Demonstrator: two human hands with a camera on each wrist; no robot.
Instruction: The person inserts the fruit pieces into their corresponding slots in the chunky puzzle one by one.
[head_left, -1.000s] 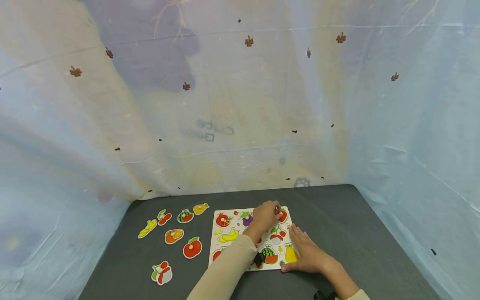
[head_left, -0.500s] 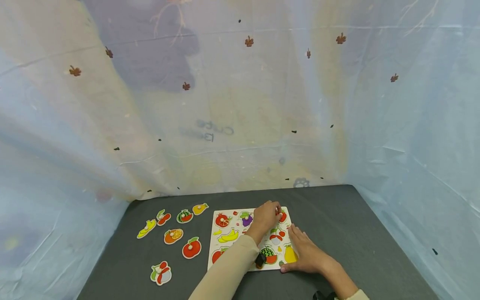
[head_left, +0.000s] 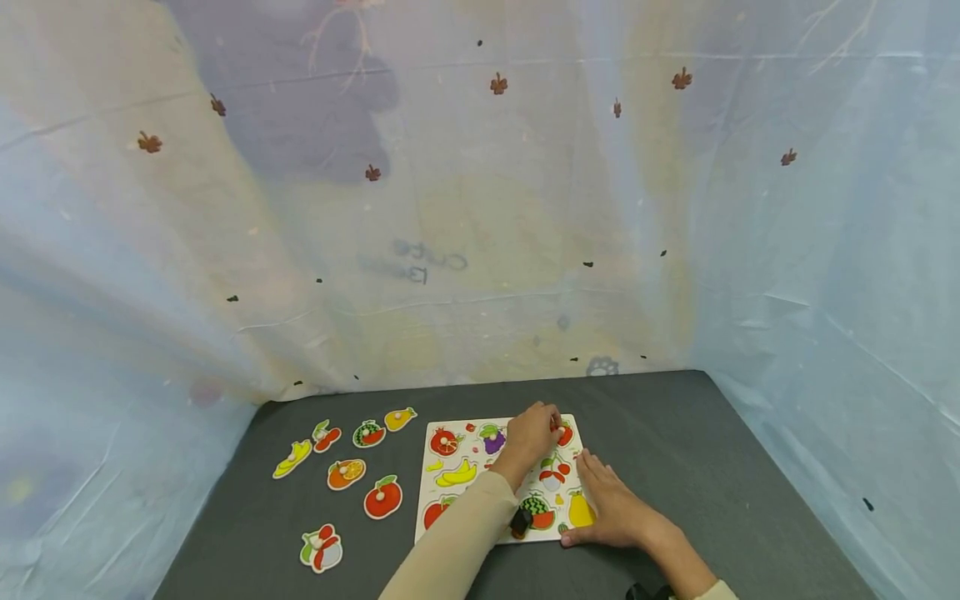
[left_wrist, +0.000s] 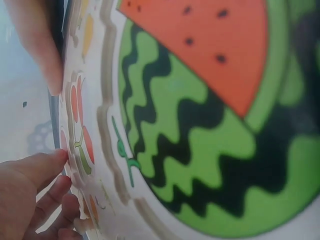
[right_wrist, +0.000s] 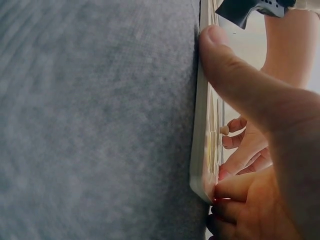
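Board edges: the white puzzle board (head_left: 427, 492) lies flat; the right hand (head_left: 617, 504), fingers splayed, rests along its right side, thumb at the near edge.
Grey tabletop (head_left: 720, 475): stretches past far and right edges; loose fruit pieces (head_left: 383, 502) sit left.
Left hand (head_left: 531, 433): angled over the far-right corner, fingertips low; whether they pinch anything, I can't tell.

Three cams, one board (head_left: 471, 446)
Head's way back, aimed forward and down; left wrist is super close on the watermelon picture (left_wrist: 172, 125); right wrist skims the board's edge. Both wrist cams catch left hand (head_left: 531, 433) and right hand (head_left: 617, 510).
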